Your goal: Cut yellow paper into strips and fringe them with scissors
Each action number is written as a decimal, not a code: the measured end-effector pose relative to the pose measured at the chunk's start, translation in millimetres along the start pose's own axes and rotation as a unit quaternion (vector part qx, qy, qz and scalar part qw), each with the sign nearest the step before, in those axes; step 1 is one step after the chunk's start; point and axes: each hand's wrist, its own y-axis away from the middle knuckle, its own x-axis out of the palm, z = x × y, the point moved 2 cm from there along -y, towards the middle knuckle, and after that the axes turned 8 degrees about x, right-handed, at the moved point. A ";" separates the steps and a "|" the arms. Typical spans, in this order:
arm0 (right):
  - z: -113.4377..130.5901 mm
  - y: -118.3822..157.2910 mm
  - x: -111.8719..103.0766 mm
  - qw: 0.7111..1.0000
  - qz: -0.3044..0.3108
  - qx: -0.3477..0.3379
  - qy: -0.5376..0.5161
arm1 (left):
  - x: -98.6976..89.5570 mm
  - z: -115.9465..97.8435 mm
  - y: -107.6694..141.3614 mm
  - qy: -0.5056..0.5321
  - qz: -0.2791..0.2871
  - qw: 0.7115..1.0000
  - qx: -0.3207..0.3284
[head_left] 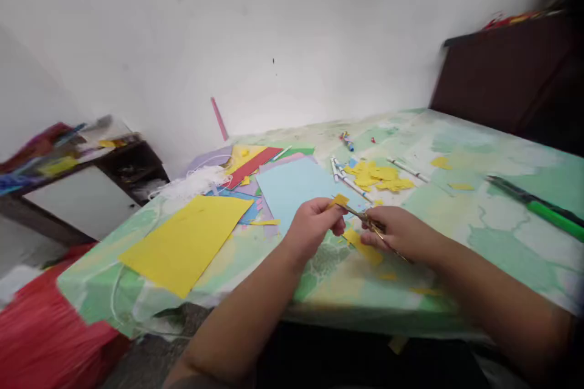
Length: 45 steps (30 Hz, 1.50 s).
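Over the front part of the table, my left hand [314, 225] pinches a small piece of yellow paper [340, 200] between thumb and fingers. My right hand [395, 228] is closed on a pair of scissors [376, 230], whose blades point left and meet the yellow piece. Whether the blades are parted is too blurred to tell. Below the hands lie a yellow paper strip [362, 247] and small scraps. A heap of cut yellow paper pieces [378, 176] rests just beyond my right hand. Light blue paper [296, 185] lies behind my left hand.
A large yellow sheet [189, 240] and tangled white string [196, 182] are on the left. White markers [349, 179] lie near the heap. A green-and-black tool [542, 206] sits at right on the patterned tablecloth [497, 255]. A dark cabinet [502, 73] stands behind it.
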 end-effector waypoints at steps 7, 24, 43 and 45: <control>5.3 0.4 1.5 0.999 0.031 -0.016 -0.021 | 0.3 -2.9 -2.6 -0.022 -0.001 1.000 -0.001; 3.9 -4.5 4.2 0.999 0.043 -0.003 0.029 | 3.2 0.1 -2.6 -0.072 -0.009 0.992 -0.105; -3.0 -7.7 6.8 0.998 0.055 0.003 -0.041 | 1.9 -1.0 -2.6 0.010 0.004 0.992 -0.124; -4.8 -8.8 6.7 0.998 0.052 0.011 -0.044 | 2.1 -0.8 -2.2 0.023 0.006 0.992 -0.124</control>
